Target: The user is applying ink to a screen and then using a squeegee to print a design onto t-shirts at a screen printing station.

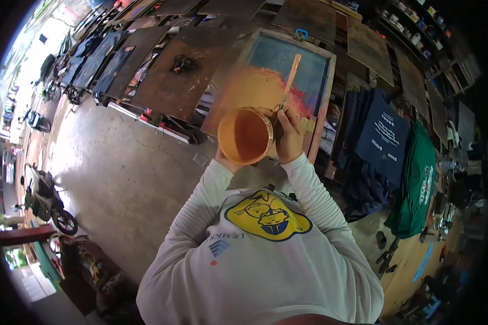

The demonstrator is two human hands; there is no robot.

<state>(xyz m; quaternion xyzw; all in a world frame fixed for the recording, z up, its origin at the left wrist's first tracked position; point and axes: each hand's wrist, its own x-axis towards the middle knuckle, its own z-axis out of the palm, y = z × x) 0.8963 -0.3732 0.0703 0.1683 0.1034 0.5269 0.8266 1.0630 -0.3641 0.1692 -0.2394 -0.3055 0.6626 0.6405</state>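
Observation:
My left hand [229, 162] supports a round tub [246, 135] coated in orange paint, tilted so its mouth faces up toward me. Most of that hand's fingers are hidden behind the tub. Beside its right rim, my right hand [291, 135] pinches the near end of a narrow paint-smeared stick [292, 78], which points away from me. Beyond both hands lies a wood-framed printing screen [323, 108], its blue mesh partly covered with orange and red paint. Whether the stick touches the mesh, I cannot tell.
Dark blue printed shirts [382, 135] and green shirts [417, 184] hang in stacks close on my right. Brown boards [173, 70] on low racks stretch ahead and left. A motorbike [46, 200] stands far left on the concrete floor [130, 179]. Shelves [417, 27] fill the back right.

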